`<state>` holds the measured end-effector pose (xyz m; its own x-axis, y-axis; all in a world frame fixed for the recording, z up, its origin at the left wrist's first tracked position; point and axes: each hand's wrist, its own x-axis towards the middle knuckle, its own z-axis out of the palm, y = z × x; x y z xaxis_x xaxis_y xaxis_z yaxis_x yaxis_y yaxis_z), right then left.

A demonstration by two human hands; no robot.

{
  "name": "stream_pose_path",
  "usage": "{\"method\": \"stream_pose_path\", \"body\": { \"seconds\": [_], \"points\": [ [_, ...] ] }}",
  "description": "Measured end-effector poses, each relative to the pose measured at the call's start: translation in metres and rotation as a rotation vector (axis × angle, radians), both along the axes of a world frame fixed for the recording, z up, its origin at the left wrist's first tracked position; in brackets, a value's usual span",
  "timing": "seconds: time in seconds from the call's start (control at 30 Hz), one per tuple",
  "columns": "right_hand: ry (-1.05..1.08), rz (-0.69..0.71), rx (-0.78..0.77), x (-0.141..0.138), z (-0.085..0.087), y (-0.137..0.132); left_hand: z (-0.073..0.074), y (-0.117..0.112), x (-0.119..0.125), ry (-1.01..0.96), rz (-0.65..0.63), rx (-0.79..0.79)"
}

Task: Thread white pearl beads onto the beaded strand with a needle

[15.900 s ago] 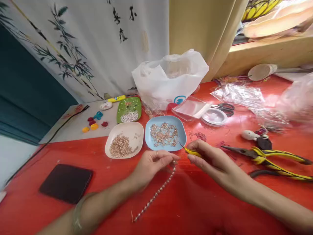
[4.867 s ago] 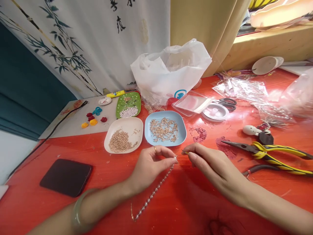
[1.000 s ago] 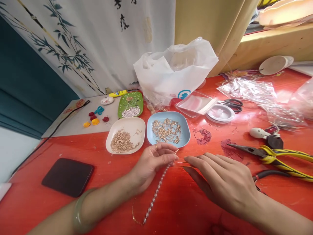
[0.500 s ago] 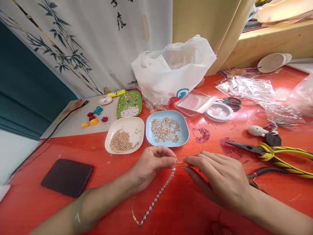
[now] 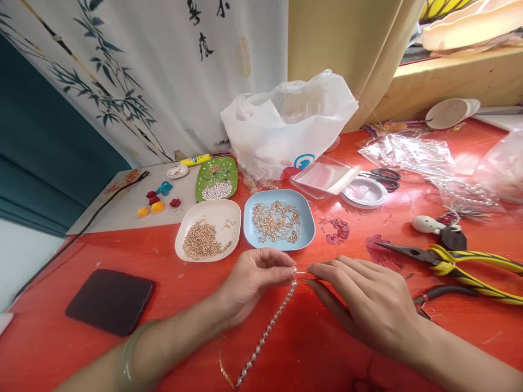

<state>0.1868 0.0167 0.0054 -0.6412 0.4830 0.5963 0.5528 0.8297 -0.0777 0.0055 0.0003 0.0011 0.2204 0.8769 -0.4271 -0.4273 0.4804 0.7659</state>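
Presently, thumb and index finger of the left hand [image 5: 255,280] are brought together, and the upper end of a beaded strand [image 5: 267,330] is clamped in that grip. At the right hand [image 5: 365,288], the tips of thumb and index finger are held slightly apart; slender pieces [image 5: 301,273] are seen to run from them to the left fingertips. Whether these are wire or tool tips cannot be told, nor whether the right grip is clamped on anything, the inside of that hand being hidden.

Pose: the left forearm is extended from lower left, with a pale green bangle [image 5: 129,354] worn on it. The right forearm is extended from lower right, the back of the hand turned up and the fingers directed leftward.

Position of strand: suspended below the left grip, slanted down and leftward between the forearms; at its lower end a fine gold-coloured chain [image 5: 224,370] is joined. A blue tray [image 5: 250,239] of gold-coloured pieces is noted just beyond the left hand on the red table [image 5: 175,316], beside a cream tray [image 5: 183,226] of small beads.
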Motion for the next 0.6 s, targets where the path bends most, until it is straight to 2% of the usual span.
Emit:
{"method": "stream_pose_path", "body": {
  "seconds": [0.6],
  "points": [
    [-0.074, 0.074, 0.07, 0.0056, -0.0067, 0.0007, -0.0005, -0.0013, 0.0018, 0.022, -0.001, -0.018]
  ]
}}
